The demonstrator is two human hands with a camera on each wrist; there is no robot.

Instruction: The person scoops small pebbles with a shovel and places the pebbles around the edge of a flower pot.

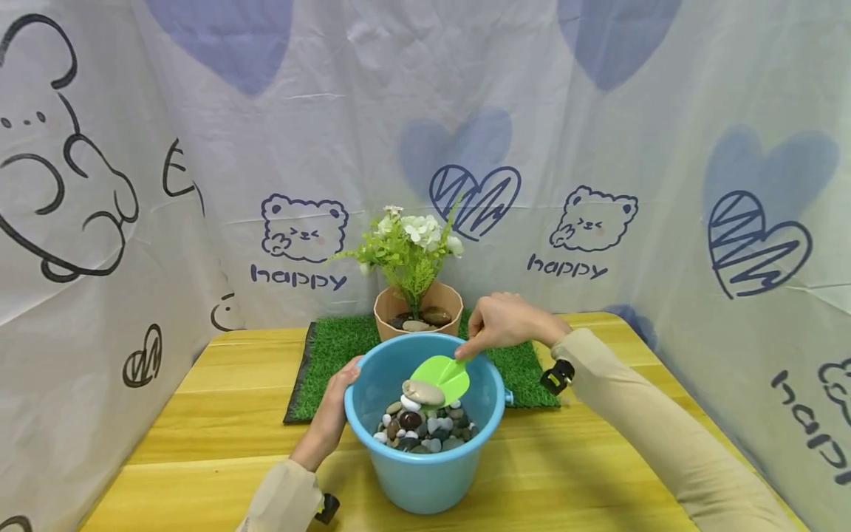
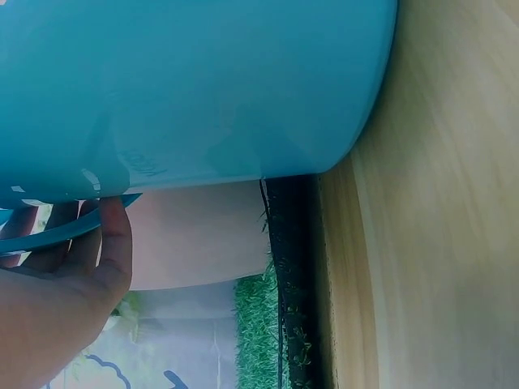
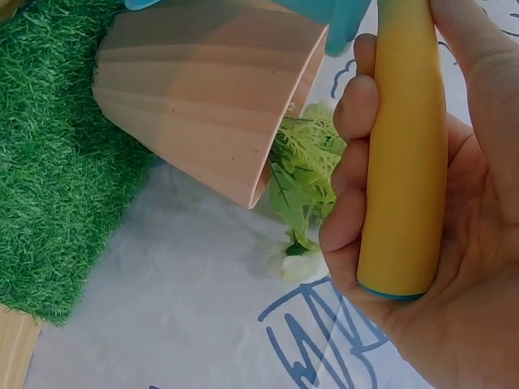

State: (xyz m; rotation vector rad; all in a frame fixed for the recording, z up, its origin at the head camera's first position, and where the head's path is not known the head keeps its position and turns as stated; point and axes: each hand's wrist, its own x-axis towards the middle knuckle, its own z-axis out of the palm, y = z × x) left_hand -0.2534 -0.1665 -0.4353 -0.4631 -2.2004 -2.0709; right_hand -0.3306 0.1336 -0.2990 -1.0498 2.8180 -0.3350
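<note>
A blue bucket (image 1: 425, 480) stands upright on the table, with several mixed pebbles (image 1: 425, 436) in its bottom. My left hand (image 1: 337, 399) holds the bucket's left side near the rim; in the left wrist view its fingers (image 2: 115, 235) go round the blue edge strip. My right hand (image 1: 505, 321) grips the yellow handle (image 3: 404, 154) of a small shovel. The shovel's light green blade (image 1: 455, 380) tilts down inside the bucket. A large beige stone (image 1: 423, 393) lies at the blade, above the other pebbles; whether it rests on them cannot be told.
Behind the bucket, a pinkish flowerpot (image 1: 385, 314) holds white flowers (image 1: 422, 231), green leaves and some stones. It stands on a green turf mat (image 1: 525, 377) with a dark edge. Beneath is a wooden table (image 1: 219, 443); printed cloth (image 1: 399, 74) hangs on three sides.
</note>
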